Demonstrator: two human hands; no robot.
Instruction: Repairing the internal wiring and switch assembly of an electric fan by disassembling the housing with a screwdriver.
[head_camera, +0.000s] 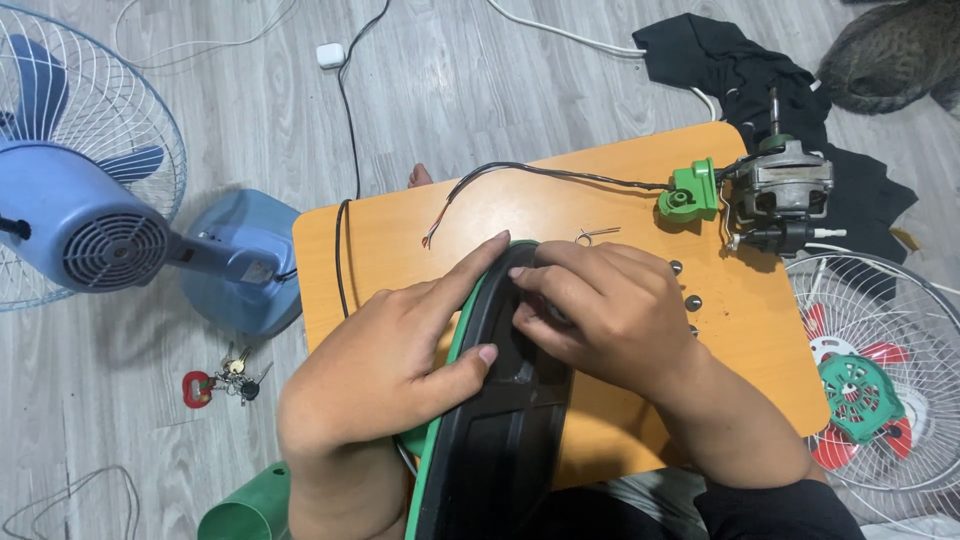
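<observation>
Gripping black fan housing (500, 420) with green rim, over orange board (620, 200) at 6 o'clock. I read it as stiff, light plastic; take it by the rim. Left hand (385, 365) clamps the rim, thumb inside. Right hand (600, 315) curled, fingertips pinching something hidden, can't tell. Motor (785, 195) at 1 o'clock.

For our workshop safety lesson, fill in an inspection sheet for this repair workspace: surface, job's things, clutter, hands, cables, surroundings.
Surface: orange board on grey plank floor.
Job's things: black-and-green fan housing; fan motor with green bracket.
Clutter: loose screws, wire clip, keys.
Hands: left hand grips the housing edge; right hand works inside it.
Cables: motor leads, bare ends; black cord.
Surroundings: blue fan, fan grille, black cloth.
</observation>
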